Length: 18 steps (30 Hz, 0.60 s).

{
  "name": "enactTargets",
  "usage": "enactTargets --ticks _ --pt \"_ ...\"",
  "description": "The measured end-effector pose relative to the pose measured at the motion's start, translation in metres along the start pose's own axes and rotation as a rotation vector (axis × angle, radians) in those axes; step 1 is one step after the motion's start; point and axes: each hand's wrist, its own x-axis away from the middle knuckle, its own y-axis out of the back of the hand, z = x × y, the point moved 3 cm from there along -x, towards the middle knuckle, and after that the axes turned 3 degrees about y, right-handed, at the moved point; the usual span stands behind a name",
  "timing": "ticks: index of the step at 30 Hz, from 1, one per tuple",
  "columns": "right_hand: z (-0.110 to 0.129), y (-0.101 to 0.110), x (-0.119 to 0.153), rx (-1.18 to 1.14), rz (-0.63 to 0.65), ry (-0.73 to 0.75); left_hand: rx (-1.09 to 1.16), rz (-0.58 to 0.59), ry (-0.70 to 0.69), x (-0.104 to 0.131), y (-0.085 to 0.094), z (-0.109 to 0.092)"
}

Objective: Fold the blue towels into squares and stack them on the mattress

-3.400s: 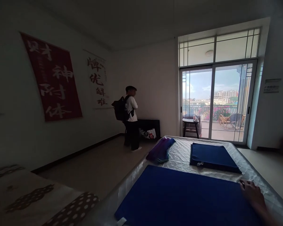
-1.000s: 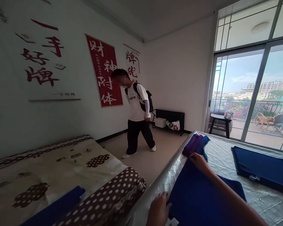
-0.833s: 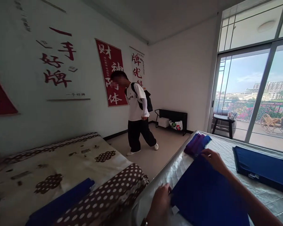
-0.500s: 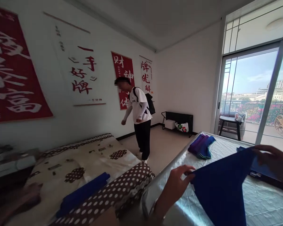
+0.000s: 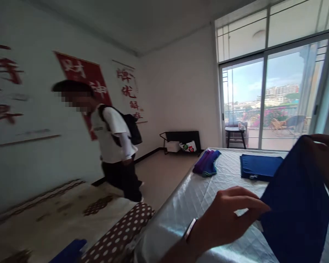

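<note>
A dark blue cloth [image 5: 293, 204] hangs at the right, held up between both hands. My left hand [image 5: 230, 215] pinches its left edge between thumb and fingers, with a band on the wrist. At the cloth's upper right corner, my right hand [image 5: 325, 153] is closed on the fabric, partly cut off by the frame edge. Behind the cloth, a folded blue item [image 5: 259, 166] lies on the silvery quilted mattress [image 5: 181, 204]. Purple and blue folded cloths [image 5: 207, 163] rest near the mattress's far left corner.
A person [image 5: 112, 138] with a black backpack walks beside the patterned bed [image 5: 120, 230] at the left. A blue cloth [image 5: 70, 252] lies on that bed. A black rack [image 5: 181, 140] stands by the far wall, left of the sliding glass door [image 5: 263, 91].
The view has turned right. The person has come closer, bent forward. Both hands still hold the dark blue cloth, now further right and closer together; the folded blue item shows more fully.
</note>
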Motion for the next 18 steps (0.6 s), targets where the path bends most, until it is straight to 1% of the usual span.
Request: enactTargets --ticks 1,2,3,5,7,8,9,11,12,13,14,15,16,18 --pt "0.015 0.001 0.000 0.070 -0.175 -0.071 0.013 -0.003 0.012 -0.001 -0.002 0.002" --pt "0.028 -0.005 -0.002 0.088 -0.227 -0.099 0.016 -0.005 0.030 -0.001 -0.002 0.006" --pt "0.039 -0.016 -0.006 0.073 -0.208 -0.097 0.010 -0.005 0.050 -0.001 -0.002 0.012" --pt "0.048 -0.051 -0.013 0.024 -0.077 -0.123 -0.025 -0.004 0.118 0.005 0.002 0.031" --pt "0.046 -0.099 -0.012 0.017 0.112 -0.147 -0.069 -0.013 0.228 0.020 0.007 0.063" --pt "0.042 -0.124 -0.007 0.024 0.172 -0.153 -0.089 -0.022 0.297 0.030 0.010 0.083" --pt "0.037 -0.148 0.002 0.027 0.224 -0.153 -0.104 -0.031 0.374 0.043 0.012 0.105" --pt "0.027 -0.191 0.032 0.019 0.349 -0.137 -0.147 -0.053 0.529 0.074 0.015 0.149" --pt "0.023 -0.207 0.051 0.022 0.475 -0.076 -0.180 -0.035 0.625 0.091 0.015 0.169" --pt "0.020 -0.216 0.074 0.040 0.611 -0.007 -0.214 0.002 0.716 0.108 0.015 0.186" --pt "0.015 -0.218 0.098 0.077 0.743 0.039 -0.236 0.033 0.775 0.123 0.015 0.200" --pt "0.009 -0.213 0.122 0.122 0.860 0.069 -0.256 0.058 0.816 0.136 0.016 0.209" --pt "0.002 -0.199 0.146 0.145 0.906 0.064 -0.270 0.074 0.835 0.147 0.017 0.216" --pt "-0.011 -0.156 0.189 0.189 0.942 0.024 -0.282 0.080 0.825 0.161 0.021 0.222"
